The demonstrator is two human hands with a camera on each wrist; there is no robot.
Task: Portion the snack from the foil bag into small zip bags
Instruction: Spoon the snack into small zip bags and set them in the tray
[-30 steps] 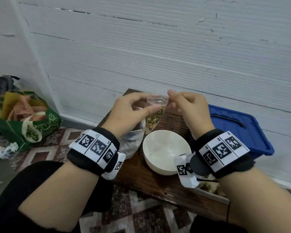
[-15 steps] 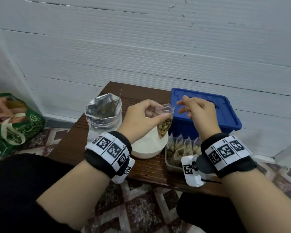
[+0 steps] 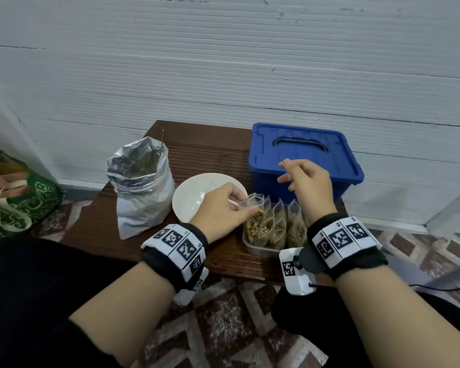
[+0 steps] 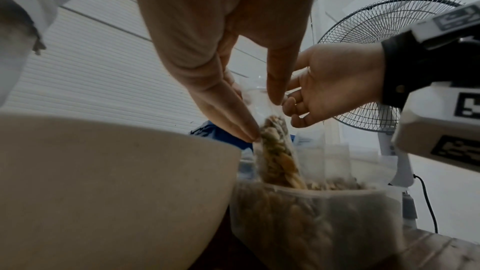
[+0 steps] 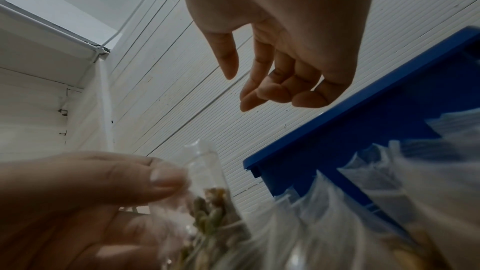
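My left hand [image 3: 243, 205] pinches a small clear zip bag [image 3: 253, 221] filled with snack near its top, with the bag's lower end down in a clear plastic tray [image 3: 260, 249]. The same bag [image 4: 278, 159] and tray [image 4: 311, 213] show in the left wrist view, and the bag [image 5: 210, 192] shows in the right wrist view. Several filled zip bags [image 3: 279, 227] stand upright in that tray. My right hand [image 3: 290, 172] hovers above the tray, fingers loosely curled, holding nothing. The open foil bag [image 3: 141, 187] stands at the table's left.
A white bowl [image 3: 194, 195] sits between the foil bag and the tray. A blue lidded box [image 3: 303, 155] stands behind the tray against the white wall. A green cloth bag [image 3: 19, 197] lies on the floor at left. A standing fan [image 4: 389, 65] is at right.
My left hand carried the filled zip bag right and down from above the bowl into the tray. My right hand let go of the bag's top and drew away.
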